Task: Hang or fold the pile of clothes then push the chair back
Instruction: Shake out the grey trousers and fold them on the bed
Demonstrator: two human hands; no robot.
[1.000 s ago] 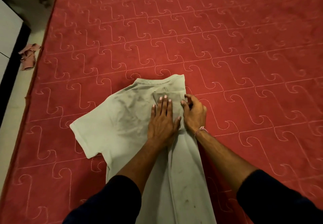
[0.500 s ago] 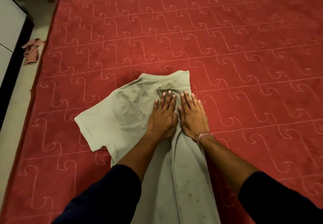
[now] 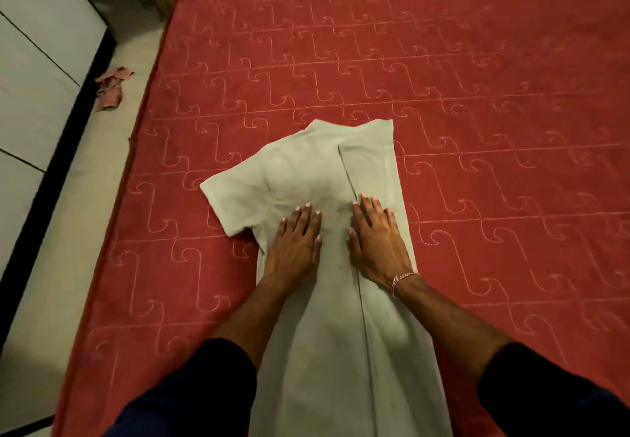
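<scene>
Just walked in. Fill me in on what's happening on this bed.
A person is folding a pale grey-green short-sleeved T-shirt spread on a red quilted mattress. The shirt's right side is already folded inward; the left sleeve lies spread out. The left hand and the right hand lie flat on the cloth side by side, fingers straight, pressing it down. A crumpled pinkish cloth lies on the floor beside the bed.

Both hands, left [image 3: 296,245] and right [image 3: 376,244], seemingly flat, fingers straight, palms down.

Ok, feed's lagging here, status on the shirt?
Both hands, left and right, flat on shirt. Right side folded in, left sleeve out. Nothing in the way.
</scene>
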